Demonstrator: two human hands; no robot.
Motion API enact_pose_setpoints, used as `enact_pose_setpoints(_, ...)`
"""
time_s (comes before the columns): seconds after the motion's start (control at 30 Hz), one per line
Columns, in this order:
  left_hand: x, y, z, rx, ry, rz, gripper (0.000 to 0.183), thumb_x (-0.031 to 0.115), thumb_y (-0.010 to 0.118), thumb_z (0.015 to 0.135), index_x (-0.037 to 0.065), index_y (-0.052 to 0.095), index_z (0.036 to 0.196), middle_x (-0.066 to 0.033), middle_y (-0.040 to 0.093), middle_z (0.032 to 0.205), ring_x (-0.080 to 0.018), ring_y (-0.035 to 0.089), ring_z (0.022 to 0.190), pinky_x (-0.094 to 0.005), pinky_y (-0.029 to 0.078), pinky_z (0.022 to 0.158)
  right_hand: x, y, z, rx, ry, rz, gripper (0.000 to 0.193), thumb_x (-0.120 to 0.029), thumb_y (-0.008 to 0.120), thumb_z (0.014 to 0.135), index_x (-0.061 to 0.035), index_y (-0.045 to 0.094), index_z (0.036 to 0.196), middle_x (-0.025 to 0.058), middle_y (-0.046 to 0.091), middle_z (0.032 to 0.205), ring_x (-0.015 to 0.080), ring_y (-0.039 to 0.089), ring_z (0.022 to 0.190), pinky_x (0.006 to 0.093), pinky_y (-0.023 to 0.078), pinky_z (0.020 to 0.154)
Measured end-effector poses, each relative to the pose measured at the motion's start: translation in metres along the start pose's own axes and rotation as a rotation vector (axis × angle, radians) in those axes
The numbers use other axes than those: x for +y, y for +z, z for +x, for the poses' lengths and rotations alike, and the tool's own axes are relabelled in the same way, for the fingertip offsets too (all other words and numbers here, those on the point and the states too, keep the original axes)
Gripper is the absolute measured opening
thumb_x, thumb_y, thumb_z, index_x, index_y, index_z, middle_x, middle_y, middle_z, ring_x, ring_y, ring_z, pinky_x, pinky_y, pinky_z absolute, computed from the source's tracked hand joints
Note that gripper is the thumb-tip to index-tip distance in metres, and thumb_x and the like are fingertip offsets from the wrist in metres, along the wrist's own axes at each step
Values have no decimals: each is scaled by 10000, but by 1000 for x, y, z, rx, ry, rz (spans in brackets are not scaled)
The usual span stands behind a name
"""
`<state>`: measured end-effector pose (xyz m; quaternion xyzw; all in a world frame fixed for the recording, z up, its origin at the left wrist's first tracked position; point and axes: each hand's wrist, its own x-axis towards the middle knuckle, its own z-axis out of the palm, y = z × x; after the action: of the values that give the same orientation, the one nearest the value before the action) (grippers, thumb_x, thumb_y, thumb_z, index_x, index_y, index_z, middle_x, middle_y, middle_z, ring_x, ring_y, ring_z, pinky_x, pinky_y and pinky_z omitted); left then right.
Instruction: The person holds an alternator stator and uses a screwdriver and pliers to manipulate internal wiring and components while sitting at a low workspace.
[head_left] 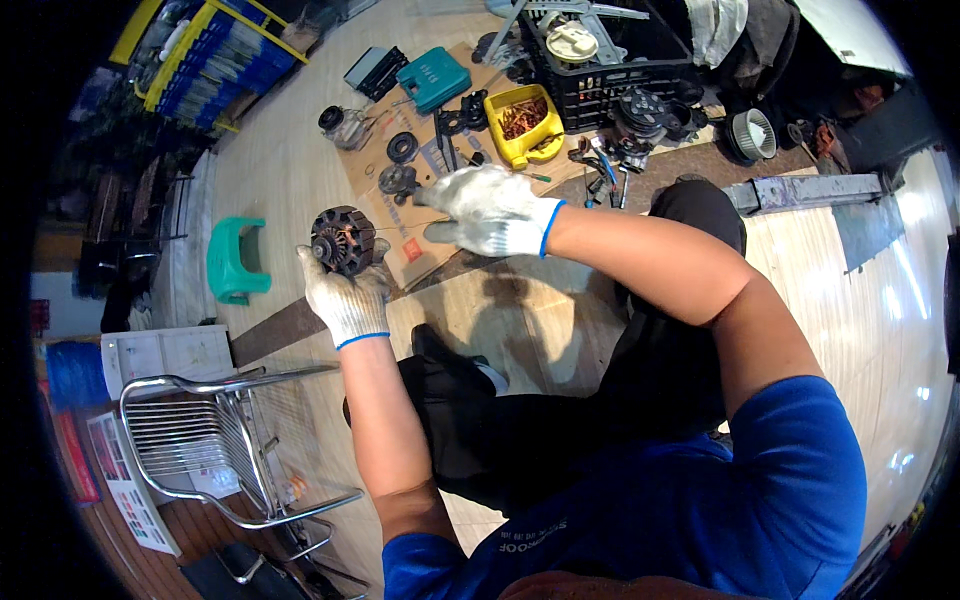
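A dark, round motor rotor (343,240), with blocky segments round its rim and copper windings showing in its middle, rests in my left hand (350,300). That hand wears a white knitted glove with a blue cuff, its fingers wrapped round the rotor from below. My right hand (490,212), gloved the same way, is to the right of the rotor and apart from it, over the cardboard. Its fingers are bent and partly blurred by motion. A thin wire (402,230) runs between the rotor and these fingers; the exact grip is hard to see.
Flattened cardboard (365,165) carries loose motor parts and a teal case (433,79). A cut-open yellow jug (540,148) holds copper scraps. Behind it stands a black crate (620,85). A green stool (237,260) and a metal chair (190,440) stand at left.
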<state>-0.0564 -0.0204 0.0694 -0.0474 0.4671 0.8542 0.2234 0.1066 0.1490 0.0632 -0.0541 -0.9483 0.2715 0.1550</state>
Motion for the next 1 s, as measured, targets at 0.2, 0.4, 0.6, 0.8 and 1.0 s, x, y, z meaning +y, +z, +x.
enact_pose_setpoints(0.2, -10, 9, -11, -26, -1, 23, 540, 501, 424, 1043, 46, 520, 1316, -160, 587, 1286, -336, 605, 1127, -547, 505, 908, -18, 10, 2, 93, 71, -19, 422, -450, 654, 892, -33, 660, 954, 186, 694, 905, 370, 711, 816, 474, 560, 692)
enact_pose_setpoints(0.4, -14, 22, -24, -14, -13, 15, 598, 506, 436, 1036, 19, 476, 1381, -192, 574, 1305, -373, 576, 1179, -579, 482, 965, -8, 28, 8, 139, 36, -43, 386, -442, 655, 890, -58, 678, 856, 153, 683, 790, 333, 711, 715, 449, 551, 607)
enact_pose_setpoints(0.6, -12, 19, -24, -23, -59, 66, 611, 517, 432, 1034, 13, 478, 1376, -197, 578, 1308, -379, 589, 1160, -574, 484, 960, -6, 31, 11, 120, -32, -38, 336, -371, 597, 927, -61, 685, 829, 165, 681, 790, 342, 709, 734, 469, 555, 624)
enact_pose_setpoints(0.8, -13, 15, -19, -46, -46, -18, 599, 499, 459, 1033, 7, 489, 1374, -188, 572, 1333, -355, 589, 1185, -549, 484, 994, -8, 37, 9, 126, 74, 142, 376, -383, 545, 941, -45, 689, 862, 197, 689, 826, 383, 695, 792, 480, 553, 718)
enact_pose_setpoints(1.0, -13, 19, -22, -32, -38, -74, 575, 449, 477, 1040, -21, 482, 1371, -187, 568, 1337, -343, 581, 1207, -540, 470, 1043, 0, 40, 11, 62, -19, 185, 373, -382, 541, 944, -49, 700, 891, 219, 688, 836, 417, 676, 832, 490, 538, 763)
